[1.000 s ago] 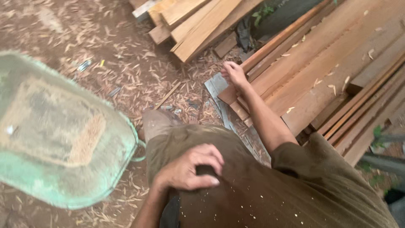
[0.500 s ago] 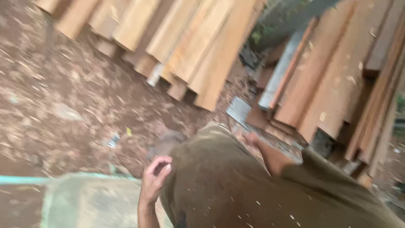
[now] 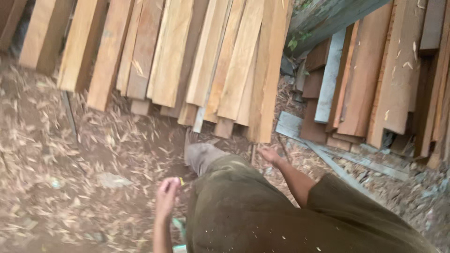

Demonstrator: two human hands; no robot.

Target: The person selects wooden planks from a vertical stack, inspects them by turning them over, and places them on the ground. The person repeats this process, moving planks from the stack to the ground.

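Planks [image 3: 234, 70] lie stacked just beyond the right hand [image 3: 270, 154], fingers loosely spread, touching nothing; left hand [image 3: 167, 193] loosely curled, empty.

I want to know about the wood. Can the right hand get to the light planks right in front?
Probably yes. The right hand is open and empty, just below the ends of the light planks, with only bare ground and shavings between them. Nothing seems to block it.
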